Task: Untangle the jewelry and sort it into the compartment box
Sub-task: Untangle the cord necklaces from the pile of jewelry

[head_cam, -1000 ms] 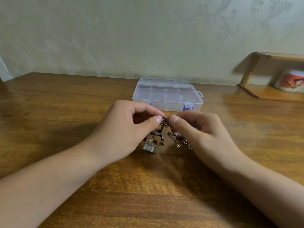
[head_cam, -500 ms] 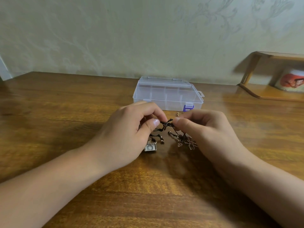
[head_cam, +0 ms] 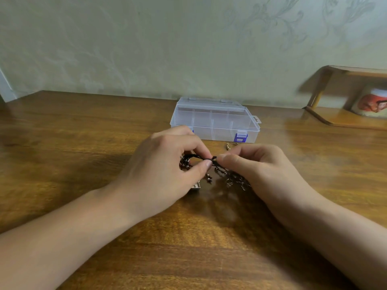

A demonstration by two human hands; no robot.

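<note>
The tangle of jewelry [head_cam: 211,164] sits low over the table [head_cam: 83,143], and I have it pinched from both sides. A dark cord runs taut between my two thumbs; beads and small metal bits hang below and spread under my fingers, so I cannot tell how many pieces are knotted together. My left hand [head_cam: 167,164] pinches the cord between thumb and curled forefinger, with more dark strands bunched behind those fingers. My right hand [head_cam: 257,164] pinches the other end the same way, fingers curled in tight, a cluster of thin metal loops lying just under its palm. A small square charm [head_cam: 195,186] rests on the wood below my left thumb.

Just past my right fingertips, a small gold piece [head_cam: 227,146] lies on its own near the box, apart from the knot.

The compartment box [head_cam: 215,122] stands beyond my knuckles, lid down and clasps fastened, and its sections look empty as far as I can see. So I judge the job barely begun: the knot remains, nothing is sorted, the box needs opening.
</note>
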